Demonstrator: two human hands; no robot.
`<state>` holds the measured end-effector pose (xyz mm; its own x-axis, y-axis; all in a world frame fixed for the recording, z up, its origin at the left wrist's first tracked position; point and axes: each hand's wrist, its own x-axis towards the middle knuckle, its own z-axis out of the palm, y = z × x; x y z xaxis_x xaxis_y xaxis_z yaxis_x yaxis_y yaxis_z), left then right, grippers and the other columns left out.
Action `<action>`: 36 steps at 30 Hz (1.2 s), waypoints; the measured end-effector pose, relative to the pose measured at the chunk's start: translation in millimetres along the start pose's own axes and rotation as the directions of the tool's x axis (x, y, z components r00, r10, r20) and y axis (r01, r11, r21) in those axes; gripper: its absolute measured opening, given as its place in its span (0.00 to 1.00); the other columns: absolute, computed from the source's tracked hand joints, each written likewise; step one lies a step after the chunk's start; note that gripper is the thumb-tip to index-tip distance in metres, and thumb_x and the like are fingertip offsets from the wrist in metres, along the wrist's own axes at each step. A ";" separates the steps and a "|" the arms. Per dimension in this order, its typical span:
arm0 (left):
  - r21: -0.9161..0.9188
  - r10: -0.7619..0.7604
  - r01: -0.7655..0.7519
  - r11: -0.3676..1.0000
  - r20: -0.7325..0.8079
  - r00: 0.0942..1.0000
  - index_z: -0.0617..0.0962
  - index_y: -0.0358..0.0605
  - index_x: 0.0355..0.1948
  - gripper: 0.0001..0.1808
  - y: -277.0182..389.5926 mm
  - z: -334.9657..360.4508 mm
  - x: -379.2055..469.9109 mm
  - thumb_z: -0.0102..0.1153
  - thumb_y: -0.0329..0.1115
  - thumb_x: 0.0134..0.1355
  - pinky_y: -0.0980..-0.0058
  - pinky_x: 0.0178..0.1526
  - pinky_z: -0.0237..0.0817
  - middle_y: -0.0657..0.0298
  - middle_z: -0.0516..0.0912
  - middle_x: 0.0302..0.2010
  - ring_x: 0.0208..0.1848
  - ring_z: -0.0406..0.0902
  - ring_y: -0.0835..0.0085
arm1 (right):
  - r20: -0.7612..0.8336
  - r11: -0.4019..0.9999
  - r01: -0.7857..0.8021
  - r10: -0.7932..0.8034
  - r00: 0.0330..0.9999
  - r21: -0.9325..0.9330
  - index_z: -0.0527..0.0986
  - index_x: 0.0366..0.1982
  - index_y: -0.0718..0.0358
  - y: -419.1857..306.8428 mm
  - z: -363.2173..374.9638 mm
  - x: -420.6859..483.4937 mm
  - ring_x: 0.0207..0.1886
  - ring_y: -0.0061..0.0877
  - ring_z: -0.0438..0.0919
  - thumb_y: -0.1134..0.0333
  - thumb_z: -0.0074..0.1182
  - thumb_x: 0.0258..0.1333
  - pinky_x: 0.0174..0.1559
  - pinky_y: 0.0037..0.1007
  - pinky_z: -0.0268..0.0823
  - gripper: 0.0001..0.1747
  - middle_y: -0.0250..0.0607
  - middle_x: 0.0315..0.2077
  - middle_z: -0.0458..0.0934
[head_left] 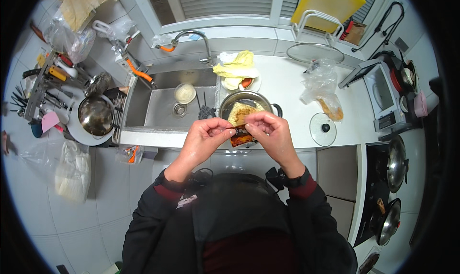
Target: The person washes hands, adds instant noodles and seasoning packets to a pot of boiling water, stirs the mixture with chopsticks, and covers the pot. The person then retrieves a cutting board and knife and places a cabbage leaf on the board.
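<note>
My left hand point(208, 136) and my right hand point(269, 132) pinch the upper edge of a small dark seasoning packet point(241, 139) with orange print between thumbs and fingers. Just beyond it stands a metal pot point(225, 103) with black handles, on the counter at the sink's right side. In the pot lies a pale block of dried noodles point(239, 111) with brown seasoning on part of it. My fingers hide the pot's near side. Behind the pot, yellow-green cabbage leaves point(237, 66) rest over a white bowl holding something orange-red.
On the left are a steel sink point(158, 108) with a round container point(185, 93) and a dish rack with a metal bowl point(95, 116). To the right lie a glass lid point(323, 129), a plastic bag point(323, 81) and a larger glass lid point(315, 52); lidded pans point(396, 163) stand by the stove.
</note>
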<state>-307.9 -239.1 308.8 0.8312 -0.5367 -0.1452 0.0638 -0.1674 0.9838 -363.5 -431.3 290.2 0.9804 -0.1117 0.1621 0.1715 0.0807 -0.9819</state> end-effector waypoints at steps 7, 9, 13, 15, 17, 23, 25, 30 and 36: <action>0.019 0.100 -0.098 0.995 -0.133 0.986 0.81 0.36 0.36 0.04 -7.6 -39.4 -31.7 0.59 0.26 0.62 0.87 0.35 0.63 0.70 0.81 0.32 0.33 0.72 0.89 | 0.211 0.990 -0.055 0.082 0.974 -0.132 0.75 0.30 0.67 -4.7 49.2 13.4 0.28 0.05 0.70 0.74 0.56 0.58 0.27 0.13 0.63 0.03 0.23 0.24 0.75; 0.169 0.120 -0.095 0.981 -0.144 0.982 0.80 0.35 0.37 0.05 -9.7 -51.2 -39.0 0.59 0.26 0.62 0.87 0.35 0.63 0.71 0.81 0.32 0.33 0.71 0.89 | 0.229 0.948 0.049 0.026 0.973 -0.315 0.76 0.29 0.65 -5.9 63.2 14.6 0.25 0.11 0.73 0.74 0.57 0.54 0.26 0.16 0.63 0.02 0.30 0.23 0.76; 0.532 0.369 -0.251 0.809 -0.126 0.921 0.78 0.37 0.31 0.03 8.0 -62.8 -55.1 0.60 0.24 0.58 0.78 0.31 0.64 0.63 0.77 0.28 0.28 0.72 0.76 | 0.310 0.873 0.260 -0.134 0.941 -0.413 0.76 0.29 0.65 -9.1 88.1 16.6 0.21 0.13 0.68 0.76 0.57 0.53 0.25 0.17 0.61 0.01 0.30 0.22 0.74; 0.560 0.403 -0.294 0.775 -0.079 0.912 0.76 0.37 0.30 0.03 7.8 -67.6 -61.2 0.59 0.25 0.58 0.71 0.31 0.64 0.58 0.75 0.27 0.28 0.73 0.63 | 0.335 0.843 0.328 -0.190 0.923 -0.425 0.76 0.30 0.65 -5.8 96.1 17.3 0.21 0.19 0.71 0.76 0.57 0.52 0.25 0.20 0.63 0.02 0.34 0.22 0.75; 0.601 0.399 -0.285 0.747 -0.062 0.915 0.76 0.38 0.30 0.04 10.6 -70.6 -66.9 0.58 0.26 0.58 0.65 0.32 0.65 0.55 0.73 0.27 0.29 0.73 0.56 | 0.353 0.825 0.374 -0.230 0.907 -0.424 0.76 0.30 0.65 0.1 102.0 14.9 0.22 0.25 0.74 0.76 0.57 0.51 0.26 0.24 0.66 0.03 0.37 0.23 0.76; 0.787 0.487 -0.350 0.508 0.072 0.870 0.77 0.39 0.29 0.02 6.2 -81.1 -80.4 0.58 0.25 0.54 0.65 0.35 0.63 0.58 0.73 0.27 0.32 0.73 0.59 | 0.395 0.865 0.315 -0.151 0.906 -0.392 0.76 0.29 0.66 4.9 117.5 5.4 0.27 0.28 0.77 0.77 0.57 0.49 0.30 0.25 0.68 0.03 0.40 0.24 0.77; 0.818 0.541 -0.404 0.409 0.139 0.829 0.78 0.40 0.30 0.03 11.9 -85.8 -82.6 0.59 0.25 0.53 0.67 0.35 0.63 0.60 0.73 0.27 0.31 0.72 0.62 | 0.403 0.900 0.273 -0.122 0.907 -0.341 0.76 0.28 0.65 1.4 121.0 7.2 0.26 0.27 0.76 0.77 0.57 0.49 0.30 0.24 0.67 0.03 0.39 0.23 0.76; 0.858 0.694 -0.469 0.210 0.207 0.689 0.79 0.40 0.30 0.11 -6.4 -90.3 -80.7 0.61 0.23 0.42 0.70 0.34 0.62 0.63 0.75 0.27 0.29 0.72 0.66 | 0.361 0.971 0.098 -0.014 0.933 -0.216 0.74 0.27 0.66 16.4 129.5 10.8 0.26 0.19 0.76 0.74 0.56 0.49 0.30 0.24 0.67 0.03 0.36 0.23 0.77; 0.861 0.764 -0.479 0.172 0.190 0.616 0.80 0.38 0.32 0.10 -11.6 -113.1 -69.7 0.63 0.20 0.46 0.73 0.30 0.62 0.62 0.77 0.26 0.26 0.72 0.68 | 0.366 0.918 -0.375 0.308 0.878 0.129 0.78 0.32 0.68 24.3 143.9 25.4 0.32 0.13 0.77 0.74 0.54 0.60 0.38 0.18 0.70 0.05 0.30 0.28 0.79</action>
<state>-304.1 -106.3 319.3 0.4561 -0.6158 0.6425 -0.8625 -0.4837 0.1487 -320.6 -289.7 284.6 0.9492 0.2893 -0.1237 -0.1981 0.2439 -0.9494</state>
